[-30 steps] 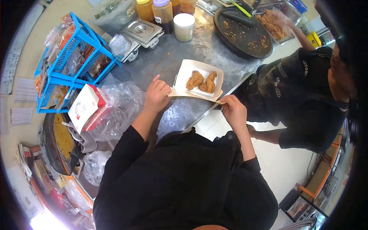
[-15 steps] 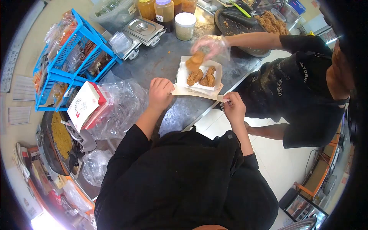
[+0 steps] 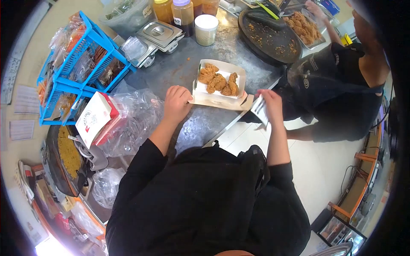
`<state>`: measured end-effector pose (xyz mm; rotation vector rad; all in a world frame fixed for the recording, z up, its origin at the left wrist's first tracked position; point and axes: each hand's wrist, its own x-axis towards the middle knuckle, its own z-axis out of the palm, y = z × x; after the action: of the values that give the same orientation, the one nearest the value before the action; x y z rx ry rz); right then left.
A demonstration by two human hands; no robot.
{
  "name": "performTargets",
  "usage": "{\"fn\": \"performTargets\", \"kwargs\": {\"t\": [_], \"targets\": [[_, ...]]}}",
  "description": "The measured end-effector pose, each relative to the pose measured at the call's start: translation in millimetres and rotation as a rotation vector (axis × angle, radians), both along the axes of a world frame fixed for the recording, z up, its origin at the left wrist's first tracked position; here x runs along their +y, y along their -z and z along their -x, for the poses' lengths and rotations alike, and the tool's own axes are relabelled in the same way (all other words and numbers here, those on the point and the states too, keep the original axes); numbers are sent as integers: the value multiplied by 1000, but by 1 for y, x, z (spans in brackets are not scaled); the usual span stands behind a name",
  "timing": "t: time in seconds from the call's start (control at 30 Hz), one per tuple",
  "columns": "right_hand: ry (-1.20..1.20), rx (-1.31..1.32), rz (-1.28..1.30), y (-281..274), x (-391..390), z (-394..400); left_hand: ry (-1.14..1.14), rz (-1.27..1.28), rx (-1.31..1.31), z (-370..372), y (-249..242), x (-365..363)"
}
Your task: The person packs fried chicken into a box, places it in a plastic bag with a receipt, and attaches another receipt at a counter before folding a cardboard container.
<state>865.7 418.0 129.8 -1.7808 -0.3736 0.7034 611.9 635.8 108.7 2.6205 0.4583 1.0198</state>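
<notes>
The left hand (image 3: pixel 177 102) is seen curled into a loose fist, its knuckles set against the near left corner of an open cardboard box (image 3: pixel 218 99) on the steel counter (image 3: pixel 183 68); nothing is clasped in it. Far to the left, a blue rack (image 3: pixel 81 64) of packets is stood at the counter's end, and below it a folded red-and-white carton (image 3: pixel 95 119) is laid on crumpled clear bags (image 3: pixel 134 117). A dark pan (image 3: pixel 64 158) of yellow crumbs is placed lower left. Behind the box, steel lidded tubs (image 3: pixel 159 35), sauce jars (image 3: pixel 183 13) and a white-lidded pot (image 3: pixel 206 29) are lined up.

The box is set in the middle of the counter near its front edge, and three fried chicken pieces (image 3: pixel 218 80) are laid on white paper inside it. Its front flap is held down between the two hands.

The right hand (image 3: pixel 269 107) is closed on a small folded piece of paper or foil (image 3: pixel 259 111), pinched just beside the box's right corner; whether the paper touches the box cannot be told.

Further right, a round black tray (image 3: pixel 270 36) strewn with crumbs is seen, and beyond it a steel tray (image 3: pixel 305 29) of more fried pieces. A co-worker in a dark apron (image 3: pixel 333 81) is bent over that tray, one hand (image 3: pixel 314 8) reaching into it.
</notes>
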Motion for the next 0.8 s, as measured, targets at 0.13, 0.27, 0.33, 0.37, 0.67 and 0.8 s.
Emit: {"fn": "performTargets", "kwargs": {"t": [0.13, 0.27, 0.33, 0.37, 0.67, 0.8], "targets": [[-500, -6, 446, 10, 29, -47, 12, 4, 61, -6, -5, 4], [-846, -66, 591, 18, 53, -61, 29, -24, 80, -12, -8, 11], [-884, -77, 574, 21, 58, -61, 55, -21, 83, -12, -11, 16], [-844, -20, 559, 25, 59, -62, 80, -17, 59, -12, -15, 18], [-919, -166, 578, 26, 65, -46, 141, 66, 221, -28, -27, 34], [-922, -145, 526, 36, 64, -52, 324, 600, 324, -25, -33, 55]]}}
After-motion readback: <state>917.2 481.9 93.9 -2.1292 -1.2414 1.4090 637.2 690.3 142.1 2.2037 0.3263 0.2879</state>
